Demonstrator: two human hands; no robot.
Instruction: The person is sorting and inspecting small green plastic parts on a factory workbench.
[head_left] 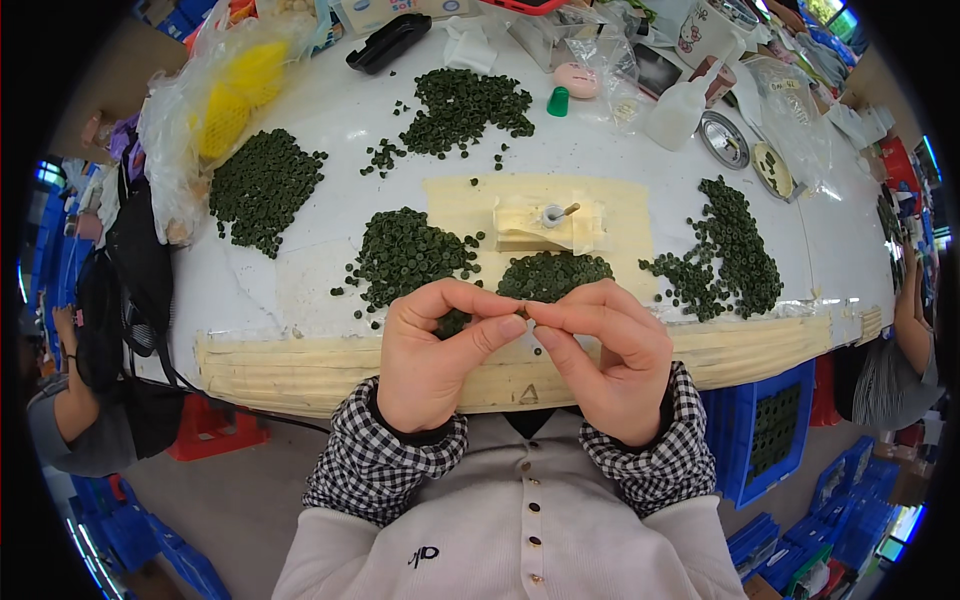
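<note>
My left hand (440, 350) and my right hand (605, 355) meet fingertip to fingertip just above the near edge of a white table (330, 130). Between the pinched fingers sits a small piece (524, 318), mostly hidden; I cannot tell which hand carries it. Right behind my hands lie two heaps of small dark green ring-shaped parts (405, 255), the second heap (555, 273) partly covered by my fingers. A pale yellow block fixture with a small peg (550, 222) stands just beyond them on a taped patch.
More heaps of green parts lie at the left (262, 188), the back (468, 105) and the right (735, 250). Plastic bags, a white bottle (682, 105), a green cap and tins crowd the far edge. A blue crate (772, 425) stands under the table; other people sit at both sides.
</note>
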